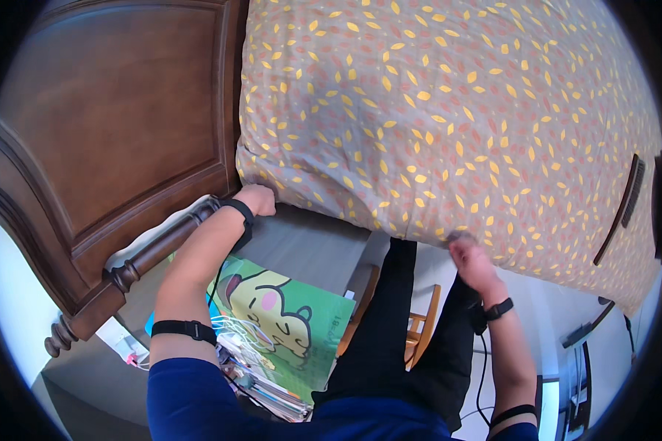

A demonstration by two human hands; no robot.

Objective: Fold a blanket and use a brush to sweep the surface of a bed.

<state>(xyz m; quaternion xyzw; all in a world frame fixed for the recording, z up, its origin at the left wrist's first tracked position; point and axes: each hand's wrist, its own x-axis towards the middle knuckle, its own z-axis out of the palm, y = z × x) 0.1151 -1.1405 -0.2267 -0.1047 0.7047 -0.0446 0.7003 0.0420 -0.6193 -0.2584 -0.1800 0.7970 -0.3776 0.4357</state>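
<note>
A grey-beige bed sheet [419,132] printed with yellow and reddish leaves covers the mattress in front of me. Beside the headboard, my left hand [257,200] is closed on the sheet's near edge at the mattress corner; its fingertips are partly hidden. Further right along the same edge, my right hand [475,263] is slightly blurred, its fingers pinched together on the sheet's hem. Between the two hands the fabric shows soft creases and hangs over the mattress side.
The carved brown wooden headboard [132,125] rises at the left. Below my left arm are a grey bedside cabinet [309,239], a green cartoon-printed bag [324,331], white cables [246,334] and stacked papers [272,397]. A wooden chair [423,331] stands by my legs.
</note>
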